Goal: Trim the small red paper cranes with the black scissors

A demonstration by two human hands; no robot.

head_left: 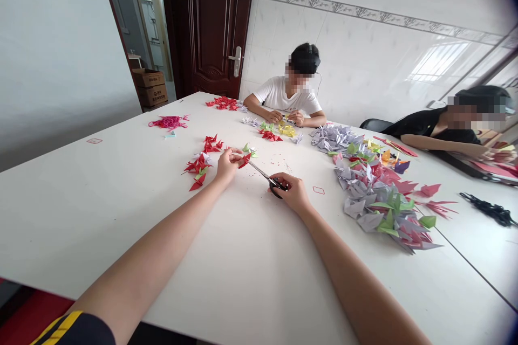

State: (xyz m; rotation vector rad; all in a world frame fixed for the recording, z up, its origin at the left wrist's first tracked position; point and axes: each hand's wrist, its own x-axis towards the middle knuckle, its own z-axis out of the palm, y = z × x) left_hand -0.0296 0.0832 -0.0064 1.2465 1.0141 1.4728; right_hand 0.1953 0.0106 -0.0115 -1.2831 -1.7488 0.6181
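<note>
My left hand pinches a red paper crane just above the white table. Black-handled scissors are in my right hand, fingers wrapped round the handles. Their blades point left and reach the red crane; whether they touch the paper is too small to tell. Beside my left hand lie several red cranes with a few green and white ones among them. A green-and-white crane sits just beyond my fingers. Tiny paper scraps dot the tabletop past the scissors.
A large heap of grey, green and pink cranes spreads over the right side. Pink string lies at the far left. One person handles paper across the table; another person sits at the right. A black cable lies near the right edge.
</note>
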